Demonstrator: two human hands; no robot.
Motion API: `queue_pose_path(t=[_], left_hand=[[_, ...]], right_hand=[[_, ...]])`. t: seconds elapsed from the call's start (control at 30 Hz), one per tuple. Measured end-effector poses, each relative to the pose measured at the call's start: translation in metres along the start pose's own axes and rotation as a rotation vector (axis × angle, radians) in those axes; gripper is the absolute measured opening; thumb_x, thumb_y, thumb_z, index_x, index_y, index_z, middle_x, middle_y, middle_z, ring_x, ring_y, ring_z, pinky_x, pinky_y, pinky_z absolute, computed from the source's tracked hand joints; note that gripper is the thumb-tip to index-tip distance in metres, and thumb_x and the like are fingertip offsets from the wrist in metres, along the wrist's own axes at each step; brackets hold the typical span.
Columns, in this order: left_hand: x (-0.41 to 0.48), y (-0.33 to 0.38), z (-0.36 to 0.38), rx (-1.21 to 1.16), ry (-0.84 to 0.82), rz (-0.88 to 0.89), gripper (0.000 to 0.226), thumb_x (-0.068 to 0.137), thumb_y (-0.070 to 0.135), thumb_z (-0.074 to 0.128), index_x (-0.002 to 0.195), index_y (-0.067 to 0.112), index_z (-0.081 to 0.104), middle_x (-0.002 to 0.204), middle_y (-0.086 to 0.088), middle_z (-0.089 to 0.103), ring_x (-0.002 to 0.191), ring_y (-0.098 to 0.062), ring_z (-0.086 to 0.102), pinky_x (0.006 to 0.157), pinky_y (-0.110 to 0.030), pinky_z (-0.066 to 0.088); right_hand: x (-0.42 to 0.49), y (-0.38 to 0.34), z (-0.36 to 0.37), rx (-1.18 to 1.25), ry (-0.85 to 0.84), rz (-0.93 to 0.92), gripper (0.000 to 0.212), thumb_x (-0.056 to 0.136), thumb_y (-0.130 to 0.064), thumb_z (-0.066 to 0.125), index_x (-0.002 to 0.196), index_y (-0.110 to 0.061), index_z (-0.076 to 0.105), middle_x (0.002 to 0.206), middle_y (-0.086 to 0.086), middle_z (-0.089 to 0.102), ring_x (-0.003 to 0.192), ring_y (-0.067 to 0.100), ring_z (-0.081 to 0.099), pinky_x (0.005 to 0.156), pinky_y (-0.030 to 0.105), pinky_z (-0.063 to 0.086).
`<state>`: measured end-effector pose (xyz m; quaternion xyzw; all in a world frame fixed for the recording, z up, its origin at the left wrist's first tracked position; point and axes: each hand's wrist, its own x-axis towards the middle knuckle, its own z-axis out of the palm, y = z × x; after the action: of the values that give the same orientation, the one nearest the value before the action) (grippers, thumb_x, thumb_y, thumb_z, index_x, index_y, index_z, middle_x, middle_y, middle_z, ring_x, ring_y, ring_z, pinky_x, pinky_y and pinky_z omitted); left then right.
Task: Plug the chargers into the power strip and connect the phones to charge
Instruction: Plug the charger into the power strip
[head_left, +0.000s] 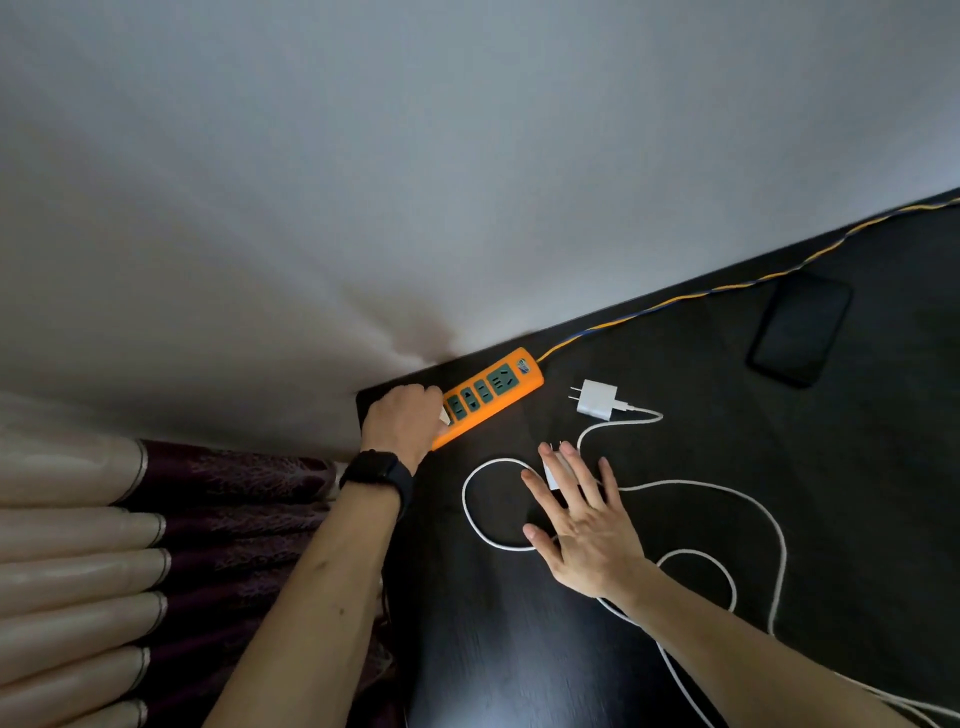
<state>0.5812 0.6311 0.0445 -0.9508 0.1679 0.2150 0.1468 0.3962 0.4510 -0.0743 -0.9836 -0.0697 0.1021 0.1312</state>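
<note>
An orange power strip (493, 392) with green sockets lies at the dark table's far left corner. My left hand (402, 423) grips its near end, with something white showing at the fingertips. A white charger (596, 399) lies on its side to the right of the strip, prongs pointing left, its white cable (727, 488) looping across the table. My right hand (582, 519) hovers with fingers spread over a second white charger (555, 470), which is partly hidden under the fingers. A black phone (800, 327) lies face up at the far right.
The strip's yellow and blue cord (727, 288) runs along the table's back edge beside the white wall. Folded cream and purple curtains (156, 545) hang left of the table (519, 649). I wear a black watch (376, 475) on the left wrist.
</note>
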Motion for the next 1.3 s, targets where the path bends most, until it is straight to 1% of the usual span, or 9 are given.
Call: queue_pose_path(t=[0.07, 0.13, 0.2, 0.3, 0.47, 0.63, 0.83, 1.1, 1.3], left_hand=[[-0.008, -0.005, 0.006, -0.156, 0.061, -0.093, 0.039, 0.092, 0.041, 0.063, 0.119, 0.013, 0.060, 0.111, -0.009, 0.069, 0.105, -0.027, 0.064, 0.082, -0.041, 0.054], [-0.018, -0.006, 0.013, -0.248, 0.142, -0.136, 0.047, 0.093, 0.043, 0.062, 0.132, 0.016, 0.058, 0.118, -0.007, 0.069, 0.109, -0.025, 0.064, 0.083, -0.038, 0.053], [-0.020, -0.006, 0.016, -0.300, 0.170, -0.120, 0.053, 0.094, 0.042, 0.060, 0.140, 0.017, 0.053, 0.124, -0.007, 0.068, 0.112, -0.024, 0.063, 0.084, -0.038, 0.052], [-0.015, -0.010, 0.015, -0.290, 0.138, -0.084, 0.056, 0.094, 0.042, 0.060, 0.143, 0.016, 0.050, 0.119, -0.010, 0.069, 0.107, -0.027, 0.065, 0.084, -0.040, 0.055], [-0.006, -0.007, 0.006, -0.057, 0.068, 0.000, 0.051, 0.097, 0.044, 0.054, 0.137, 0.012, 0.054, 0.111, -0.012, 0.070, 0.102, -0.028, 0.066, 0.079, -0.037, 0.052], [-0.003, -0.002, 0.003, -0.013, 0.021, -0.009, 0.049, 0.098, 0.044, 0.052, 0.132, 0.010, 0.055, 0.109, -0.011, 0.068, 0.100, -0.027, 0.067, 0.078, -0.037, 0.053], [0.001, 0.009, -0.001, 0.007, 0.049, 0.013, 0.035, 0.096, 0.039, 0.057, 0.112, 0.008, 0.062, 0.108, -0.012, 0.068, 0.098, -0.030, 0.067, 0.072, -0.037, 0.050], [0.007, 0.009, -0.002, -0.107, 0.044, -0.035, 0.037, 0.094, 0.040, 0.060, 0.114, 0.009, 0.068, 0.106, -0.012, 0.071, 0.097, -0.029, 0.069, 0.079, -0.038, 0.055], [-0.006, 0.002, 0.016, -0.233, 0.125, -0.081, 0.047, 0.095, 0.039, 0.059, 0.133, 0.011, 0.058, 0.111, -0.009, 0.072, 0.101, -0.025, 0.069, 0.084, -0.039, 0.058]], right_hand=[[-0.001, 0.000, 0.000, 0.010, 0.003, 0.000, 0.068, 0.097, -0.061, 0.035, 0.155, -0.026, 0.034, 0.170, 0.006, 0.001, 0.157, 0.028, 0.000, 0.119, 0.063, 0.020], [0.000, 0.000, -0.001, 0.016, 0.011, -0.003, 0.068, 0.097, -0.061, 0.036, 0.155, -0.026, 0.035, 0.170, 0.005, 0.002, 0.157, 0.028, 0.000, 0.119, 0.063, 0.019], [0.000, 0.000, 0.000, 0.019, 0.004, 0.000, 0.068, 0.097, -0.061, 0.035, 0.155, -0.026, 0.034, 0.170, 0.005, 0.001, 0.157, 0.028, 0.000, 0.119, 0.063, 0.019], [0.000, 0.000, 0.000, 0.017, -0.016, 0.001, 0.069, 0.097, -0.062, 0.033, 0.157, -0.026, 0.030, 0.170, 0.005, -0.002, 0.157, 0.028, -0.003, 0.120, 0.063, 0.017], [-0.001, -0.001, 0.001, 0.013, 0.007, 0.002, 0.068, 0.096, -0.060, 0.039, 0.155, -0.025, 0.036, 0.170, 0.007, 0.005, 0.157, 0.029, 0.003, 0.118, 0.063, 0.022], [-0.001, -0.002, 0.002, 0.014, 0.022, 0.010, 0.068, 0.096, -0.059, 0.040, 0.155, -0.026, 0.036, 0.170, 0.006, 0.005, 0.157, 0.028, 0.003, 0.118, 0.063, 0.022], [-0.001, -0.002, 0.003, 0.003, 0.012, 0.008, 0.068, 0.096, -0.060, 0.037, 0.155, -0.027, 0.034, 0.170, 0.006, 0.004, 0.157, 0.029, 0.001, 0.119, 0.063, 0.021], [-0.001, 0.001, 0.001, 0.031, 0.015, -0.023, 0.069, 0.096, -0.058, 0.039, 0.156, -0.026, 0.032, 0.170, 0.006, 0.003, 0.157, 0.028, 0.000, 0.120, 0.062, 0.020], [-0.003, 0.010, -0.002, 0.050, -0.012, -0.080, 0.069, 0.096, -0.058, 0.038, 0.157, -0.025, 0.030, 0.170, 0.004, 0.001, 0.157, 0.027, -0.001, 0.120, 0.061, 0.021]])
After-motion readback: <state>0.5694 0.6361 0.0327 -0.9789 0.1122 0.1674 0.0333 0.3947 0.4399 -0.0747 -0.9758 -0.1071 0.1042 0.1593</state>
